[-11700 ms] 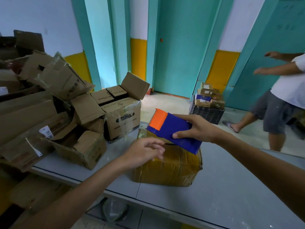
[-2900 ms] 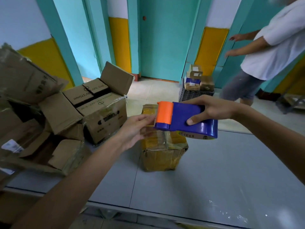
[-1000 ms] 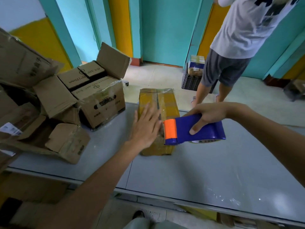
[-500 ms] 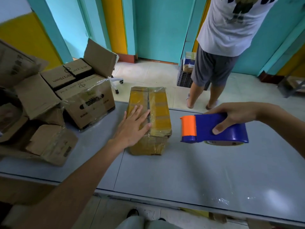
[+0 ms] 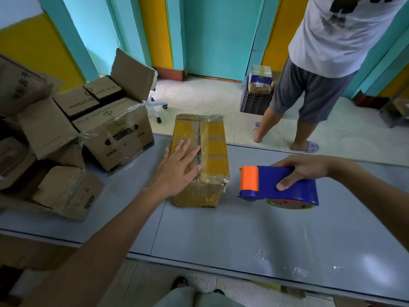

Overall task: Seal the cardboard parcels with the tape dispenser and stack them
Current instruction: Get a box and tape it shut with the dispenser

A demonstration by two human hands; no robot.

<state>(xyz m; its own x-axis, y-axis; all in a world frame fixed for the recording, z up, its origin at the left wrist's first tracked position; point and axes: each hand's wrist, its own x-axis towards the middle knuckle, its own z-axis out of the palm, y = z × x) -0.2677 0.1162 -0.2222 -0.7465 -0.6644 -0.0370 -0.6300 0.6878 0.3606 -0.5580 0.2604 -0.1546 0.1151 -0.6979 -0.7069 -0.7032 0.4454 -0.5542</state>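
Note:
A yellow-brown taped cardboard parcel lies on the grey table, its long side running away from me. My left hand rests flat on the parcel's top left, fingers straight and spread. My right hand grips a blue tape dispenser with an orange front, held just right of the parcel and apart from it. The tape roll shows under the dispenser's body.
A heap of opened cardboard boxes fills the table's left side. Beyond the far edge a person in a white shirt and grey shorts stands beside a black crate stacked with small parcels. Bare table surface stretches front and right.
The dispenser has come off the parcel and moved to the right. My left hand stays flat on the parcel top. The person beyond the table has stepped closer.

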